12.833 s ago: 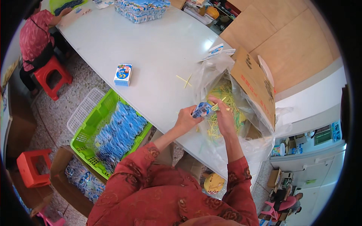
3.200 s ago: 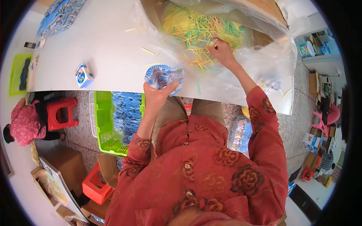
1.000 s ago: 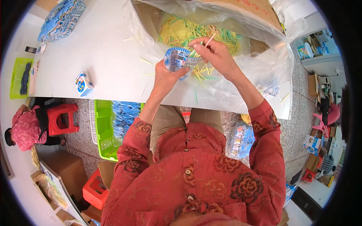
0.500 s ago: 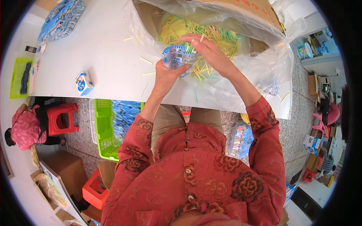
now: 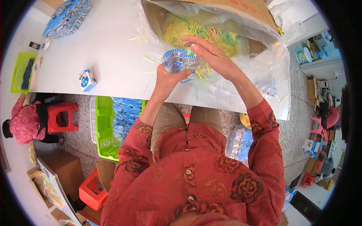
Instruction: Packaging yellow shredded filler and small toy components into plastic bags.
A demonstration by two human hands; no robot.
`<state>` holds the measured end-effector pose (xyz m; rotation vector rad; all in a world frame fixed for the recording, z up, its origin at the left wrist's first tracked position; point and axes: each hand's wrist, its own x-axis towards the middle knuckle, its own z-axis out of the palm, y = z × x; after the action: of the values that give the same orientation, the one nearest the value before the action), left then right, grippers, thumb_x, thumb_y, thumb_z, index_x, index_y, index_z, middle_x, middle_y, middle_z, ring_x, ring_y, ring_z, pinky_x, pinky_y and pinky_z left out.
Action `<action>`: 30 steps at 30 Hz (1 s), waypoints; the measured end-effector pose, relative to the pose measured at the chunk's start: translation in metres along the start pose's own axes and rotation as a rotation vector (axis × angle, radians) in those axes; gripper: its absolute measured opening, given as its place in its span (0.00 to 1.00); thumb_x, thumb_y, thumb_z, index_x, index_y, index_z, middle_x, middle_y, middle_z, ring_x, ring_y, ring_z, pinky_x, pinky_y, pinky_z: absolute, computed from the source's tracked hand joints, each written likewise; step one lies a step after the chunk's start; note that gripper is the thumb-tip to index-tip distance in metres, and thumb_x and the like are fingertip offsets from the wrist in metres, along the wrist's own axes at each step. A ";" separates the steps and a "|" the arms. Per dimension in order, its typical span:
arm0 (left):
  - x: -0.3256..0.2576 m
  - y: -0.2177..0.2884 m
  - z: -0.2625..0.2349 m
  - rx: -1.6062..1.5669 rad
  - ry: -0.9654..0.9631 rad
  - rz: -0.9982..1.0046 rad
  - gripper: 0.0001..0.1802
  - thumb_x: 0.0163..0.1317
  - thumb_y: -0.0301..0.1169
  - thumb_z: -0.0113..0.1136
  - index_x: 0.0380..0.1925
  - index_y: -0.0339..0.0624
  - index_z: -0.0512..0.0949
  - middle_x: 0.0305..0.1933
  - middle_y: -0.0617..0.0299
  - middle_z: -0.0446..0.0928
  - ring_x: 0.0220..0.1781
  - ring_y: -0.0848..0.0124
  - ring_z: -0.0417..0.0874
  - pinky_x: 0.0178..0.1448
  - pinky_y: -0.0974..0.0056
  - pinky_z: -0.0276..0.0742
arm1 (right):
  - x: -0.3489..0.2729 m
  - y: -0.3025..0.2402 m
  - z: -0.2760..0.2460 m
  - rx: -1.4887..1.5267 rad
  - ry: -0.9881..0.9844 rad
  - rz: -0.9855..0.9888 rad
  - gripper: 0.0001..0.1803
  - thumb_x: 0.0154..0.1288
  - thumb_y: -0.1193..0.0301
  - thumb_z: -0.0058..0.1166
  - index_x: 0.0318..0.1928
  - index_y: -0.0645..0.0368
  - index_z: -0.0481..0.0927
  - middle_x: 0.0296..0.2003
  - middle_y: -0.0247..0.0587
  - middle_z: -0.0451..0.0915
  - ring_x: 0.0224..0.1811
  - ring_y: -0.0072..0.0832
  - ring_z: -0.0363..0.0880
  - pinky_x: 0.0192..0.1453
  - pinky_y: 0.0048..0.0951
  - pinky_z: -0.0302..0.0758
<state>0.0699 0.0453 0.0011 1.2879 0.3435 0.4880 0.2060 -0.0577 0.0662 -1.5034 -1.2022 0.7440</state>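
My left hand (image 5: 168, 81) is closed around a small printed packet (image 5: 176, 64) with a blue-and-white striped edge. Its top gapes upward; what lies inside is hard to make out. Just right of it hovers my right hand (image 5: 215, 58), fingers stretched out and thumb close to the packet's rim, with nothing visible in its grip. Beneath and beyond that hand, a plastic-lined carton (image 5: 260, 15) holds a heap of thin yellow, green and pinkish sticks (image 5: 205, 32). Several loose sticks (image 5: 149, 59) are scattered on the white table (image 5: 120, 56) nearby.
A small blue-and-white box (image 5: 87, 80) stands at the table's left. Blue printed packs (image 5: 68, 19) lie at the far left. Below the table edge is a green basket (image 5: 105, 130) beside blue packets (image 5: 128, 116). Another person (image 5: 28, 122) is at far left, near a red stool (image 5: 63, 117).
The pinkish stick that showed at my right fingers no longer shows there. That hand stays close to the packet. The view has shifted slightly.
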 end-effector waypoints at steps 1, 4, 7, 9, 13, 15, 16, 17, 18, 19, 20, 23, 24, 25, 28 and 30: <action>-0.002 0.002 0.000 0.002 0.003 0.009 0.19 0.46 0.20 0.65 0.41 0.37 0.74 0.37 0.64 0.77 0.37 0.77 0.77 0.42 0.71 0.75 | -0.001 -0.002 0.000 -0.003 -0.003 -0.008 0.22 0.70 0.60 0.36 0.56 0.59 0.70 0.55 0.36 0.70 0.57 0.25 0.66 0.61 0.29 0.60; -0.007 0.008 -0.003 -0.124 0.050 0.011 0.20 0.46 0.21 0.66 0.42 0.37 0.74 0.38 0.63 0.78 0.38 0.77 0.78 0.43 0.71 0.75 | -0.007 -0.001 -0.002 0.172 0.084 -0.002 0.20 0.69 0.63 0.39 0.56 0.59 0.69 0.49 0.34 0.72 0.51 0.21 0.68 0.58 0.26 0.63; -0.012 0.013 -0.006 -0.145 0.048 0.006 0.21 0.46 0.20 0.66 0.43 0.37 0.74 0.39 0.63 0.78 0.39 0.77 0.78 0.44 0.70 0.76 | -0.015 0.007 -0.002 0.137 0.065 0.000 0.15 0.68 0.67 0.43 0.50 0.60 0.72 0.40 0.30 0.74 0.43 0.16 0.70 0.51 0.22 0.67; -0.016 0.016 -0.007 -0.135 0.026 0.020 0.21 0.46 0.20 0.66 0.43 0.37 0.74 0.39 0.63 0.78 0.39 0.77 0.78 0.45 0.70 0.75 | -0.019 0.012 0.001 0.074 -0.011 0.044 0.09 0.66 0.72 0.47 0.44 0.61 0.73 0.33 0.26 0.75 0.37 0.13 0.71 0.44 0.19 0.70; -0.027 0.021 -0.012 -0.145 0.060 0.045 0.21 0.46 0.20 0.66 0.43 0.37 0.74 0.39 0.63 0.78 0.39 0.77 0.78 0.45 0.70 0.75 | -0.020 0.007 0.011 0.060 0.070 -0.028 0.06 0.66 0.73 0.47 0.40 0.62 0.73 0.31 0.26 0.75 0.34 0.12 0.71 0.40 0.17 0.70; -0.031 0.022 -0.018 -0.130 0.106 0.067 0.19 0.47 0.20 0.66 0.42 0.36 0.75 0.38 0.63 0.78 0.39 0.77 0.78 0.44 0.70 0.75 | -0.019 0.004 0.016 0.212 0.112 -0.068 0.06 0.66 0.73 0.46 0.41 0.62 0.73 0.32 0.29 0.76 0.35 0.13 0.71 0.40 0.17 0.70; -0.033 0.023 -0.019 -0.128 0.107 0.070 0.19 0.47 0.20 0.66 0.42 0.36 0.75 0.38 0.63 0.78 0.39 0.77 0.78 0.44 0.70 0.75 | -0.019 0.004 0.019 0.211 0.110 -0.071 0.06 0.66 0.73 0.46 0.41 0.62 0.73 0.32 0.29 0.76 0.35 0.13 0.71 0.40 0.17 0.70; -0.036 0.025 -0.019 -0.123 0.125 0.083 0.18 0.47 0.21 0.66 0.41 0.36 0.75 0.38 0.63 0.78 0.38 0.78 0.78 0.44 0.70 0.75 | -0.021 0.004 0.022 0.246 0.120 -0.060 0.06 0.66 0.73 0.45 0.41 0.62 0.72 0.32 0.30 0.77 0.35 0.13 0.72 0.41 0.18 0.70; -0.038 0.027 -0.020 -0.118 0.147 0.096 0.18 0.47 0.21 0.66 0.40 0.36 0.76 0.37 0.63 0.79 0.38 0.78 0.78 0.44 0.70 0.75 | -0.022 0.005 0.025 0.282 0.125 -0.050 0.06 0.67 0.74 0.45 0.41 0.61 0.72 0.33 0.31 0.77 0.36 0.14 0.72 0.41 0.19 0.71; -0.039 0.028 -0.020 -0.117 0.151 0.100 0.18 0.47 0.21 0.66 0.40 0.36 0.76 0.37 0.63 0.79 0.38 0.78 0.78 0.44 0.70 0.75 | -0.022 0.005 0.026 0.282 0.120 -0.053 0.06 0.67 0.74 0.45 0.41 0.61 0.72 0.33 0.31 0.77 0.36 0.14 0.72 0.41 0.19 0.71; -0.038 0.028 -0.019 -0.099 0.175 0.129 0.17 0.47 0.21 0.66 0.40 0.36 0.76 0.37 0.64 0.79 0.37 0.78 0.77 0.43 0.71 0.75 | -0.022 0.005 0.028 0.285 0.123 -0.073 0.06 0.67 0.73 0.44 0.42 0.61 0.72 0.34 0.31 0.77 0.36 0.14 0.72 0.41 0.19 0.71; -0.042 0.032 -0.021 -0.050 0.204 0.172 0.16 0.47 0.21 0.65 0.39 0.36 0.76 0.36 0.64 0.79 0.36 0.78 0.77 0.43 0.71 0.74 | -0.027 -0.006 0.037 0.309 0.135 -0.084 0.08 0.67 0.73 0.45 0.43 0.62 0.72 0.34 0.32 0.77 0.37 0.14 0.72 0.41 0.20 0.71; -0.044 0.033 -0.020 -0.021 0.204 0.190 0.16 0.48 0.21 0.65 0.39 0.36 0.77 0.35 0.64 0.79 0.36 0.78 0.77 0.43 0.71 0.74 | -0.029 -0.010 0.039 0.324 0.149 -0.077 0.09 0.66 0.72 0.46 0.44 0.62 0.73 0.35 0.32 0.78 0.37 0.14 0.72 0.41 0.20 0.72; -0.045 0.033 -0.020 -0.021 0.201 0.189 0.16 0.48 0.21 0.65 0.39 0.36 0.77 0.35 0.64 0.79 0.36 0.78 0.77 0.43 0.71 0.74 | -0.030 -0.009 0.039 0.325 0.152 -0.076 0.09 0.66 0.72 0.46 0.44 0.62 0.73 0.35 0.32 0.78 0.37 0.14 0.72 0.41 0.20 0.72; -0.050 0.033 -0.020 0.011 0.182 0.205 0.15 0.48 0.21 0.65 0.39 0.36 0.77 0.35 0.64 0.79 0.36 0.78 0.77 0.42 0.72 0.74 | -0.034 -0.007 0.037 0.204 0.122 -0.101 0.10 0.66 0.72 0.47 0.44 0.64 0.76 0.31 0.30 0.77 0.34 0.12 0.70 0.36 0.18 0.69; -0.052 0.033 -0.020 -0.026 0.163 0.179 0.15 0.49 0.22 0.65 0.39 0.36 0.77 0.35 0.64 0.79 0.36 0.78 0.77 0.42 0.72 0.74 | -0.039 -0.012 0.031 -0.055 0.088 -0.004 0.11 0.65 0.72 0.48 0.42 0.65 0.78 0.28 0.28 0.75 0.30 0.11 0.66 0.33 0.17 0.65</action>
<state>0.0106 0.0411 0.0265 1.2627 0.3583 0.7504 0.1629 -0.0844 0.0638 -1.5621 -1.1675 0.6406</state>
